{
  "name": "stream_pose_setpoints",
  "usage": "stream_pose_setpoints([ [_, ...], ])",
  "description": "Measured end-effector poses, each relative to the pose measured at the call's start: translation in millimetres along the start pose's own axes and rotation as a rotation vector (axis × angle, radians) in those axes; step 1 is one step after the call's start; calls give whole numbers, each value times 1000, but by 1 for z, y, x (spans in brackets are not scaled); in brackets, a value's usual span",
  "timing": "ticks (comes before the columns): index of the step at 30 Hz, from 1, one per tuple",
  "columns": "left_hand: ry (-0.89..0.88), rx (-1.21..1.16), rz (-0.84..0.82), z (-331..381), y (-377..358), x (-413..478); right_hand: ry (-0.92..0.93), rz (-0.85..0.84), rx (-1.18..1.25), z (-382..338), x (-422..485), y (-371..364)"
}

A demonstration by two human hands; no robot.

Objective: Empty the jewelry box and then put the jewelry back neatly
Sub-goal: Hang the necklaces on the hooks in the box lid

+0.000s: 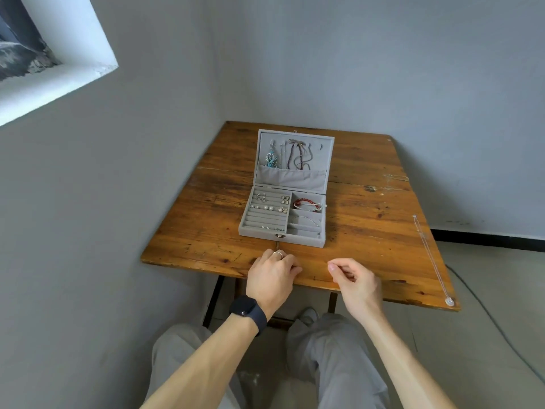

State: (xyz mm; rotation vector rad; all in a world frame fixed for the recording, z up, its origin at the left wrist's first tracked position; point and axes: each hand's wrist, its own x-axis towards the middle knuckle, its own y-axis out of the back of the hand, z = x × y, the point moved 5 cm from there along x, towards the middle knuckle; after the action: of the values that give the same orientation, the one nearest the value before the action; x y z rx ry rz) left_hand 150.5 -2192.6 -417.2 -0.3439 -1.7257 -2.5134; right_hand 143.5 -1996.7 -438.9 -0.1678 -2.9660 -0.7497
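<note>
Head view, the only one. Jewelry box (282,235) stands mid-table (206,231), just beyond both hands, its lid (295,180) propped upright. Left hand (272,274), wearing a ring (277,254) and a watch (249,311), rests at the near table edge with fingers curled under, holding nothing visible. Right hand (354,278) hovers beside it, loosely curled and apparently empty. Emptying seems barely begun: one thin necklace (432,258) lies stretched along the right table edge, well apart from the box. To do this step well, items would best be lifted singly and laid out apart, the hanging chains unhooked one by one to avoid tangling. Contents: the lid carries a teal pendant (270,160) and dark cords (298,156) above a pocket; the left ring rolls (265,219) hold earrings (268,206); right compartments hold a red bracelet (306,203) and a fine chain (306,219).
</note>
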Motion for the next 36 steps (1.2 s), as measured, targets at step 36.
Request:
stream_pose_setpoints([
  [36,-111,-238,-80,190,-182,342,-154,270,-227,130,321,138],
])
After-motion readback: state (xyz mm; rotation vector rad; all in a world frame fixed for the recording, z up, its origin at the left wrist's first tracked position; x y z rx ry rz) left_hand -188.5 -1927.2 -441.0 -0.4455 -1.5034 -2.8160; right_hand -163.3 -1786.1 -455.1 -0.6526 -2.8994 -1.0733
